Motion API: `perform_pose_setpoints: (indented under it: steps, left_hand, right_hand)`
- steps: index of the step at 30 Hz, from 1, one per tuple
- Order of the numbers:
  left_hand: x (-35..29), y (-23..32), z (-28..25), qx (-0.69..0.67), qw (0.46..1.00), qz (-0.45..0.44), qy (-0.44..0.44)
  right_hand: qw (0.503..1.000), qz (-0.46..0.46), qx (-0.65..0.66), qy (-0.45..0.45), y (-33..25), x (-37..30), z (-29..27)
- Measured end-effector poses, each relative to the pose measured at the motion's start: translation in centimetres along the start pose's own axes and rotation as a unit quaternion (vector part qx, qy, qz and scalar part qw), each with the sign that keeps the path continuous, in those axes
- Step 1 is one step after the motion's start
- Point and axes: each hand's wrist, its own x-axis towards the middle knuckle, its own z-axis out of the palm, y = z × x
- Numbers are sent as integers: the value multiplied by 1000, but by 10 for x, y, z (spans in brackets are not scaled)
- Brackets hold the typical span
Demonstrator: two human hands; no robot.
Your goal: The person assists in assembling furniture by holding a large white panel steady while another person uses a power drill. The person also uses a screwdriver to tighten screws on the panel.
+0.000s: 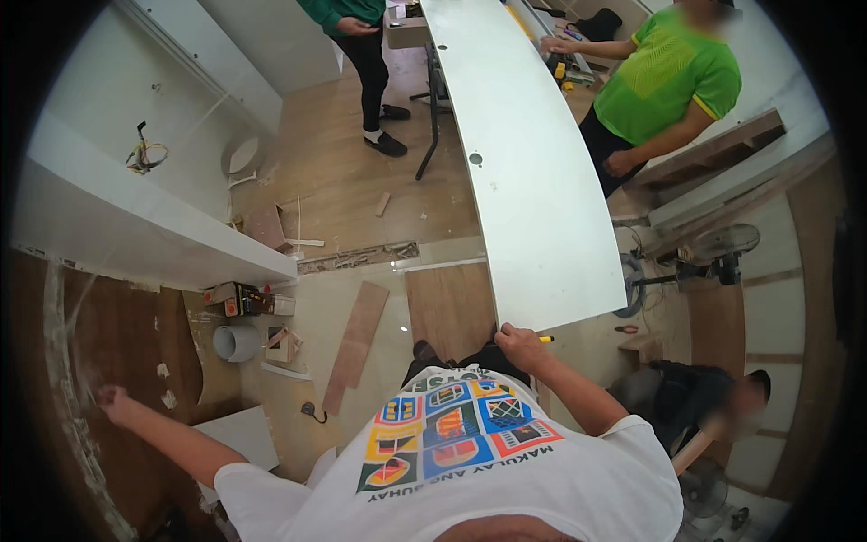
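Observation:
A long white board [515, 154] runs away from me across a stand, its near end just in front of my body. My right hand [519, 343] grips that near end from below, with a yellow pencil tip showing beside the fingers. Out at my left, my left hand [116, 402] presses with curled fingers against a brown wooden wall panel [108, 343]. It holds nothing that I can see. My white printed shirt fills the lower middle of the view.
A person in a green shirt [664, 77] stands at the board's far right side, another in dark trousers [370, 63] at the far left. A third person [713, 402] crouches at lower right beside a fan [722, 244]. Wood planks [357, 343], a white pipe piece [237, 343] and boxes litter the floor.

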Motion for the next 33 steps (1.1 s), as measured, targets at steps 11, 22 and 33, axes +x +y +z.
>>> perform_pose_setpoints:
  steps: [11, 22, 33]
  left_hand:
    - [-323, 9, -178, 574, 740, -165, -308]
    - [-587, -131, -349, 687, 224, -369, -585]
    - [-704, -190, -256, 565, 411, -362, -617]
  right_hand:
    - [996, -49, 21, -74, 13, 30, -9]
    - [989, -18, 31, -141, 5, 34, -22]
    - [880, 346, 280, 165, 78, -6, -24]
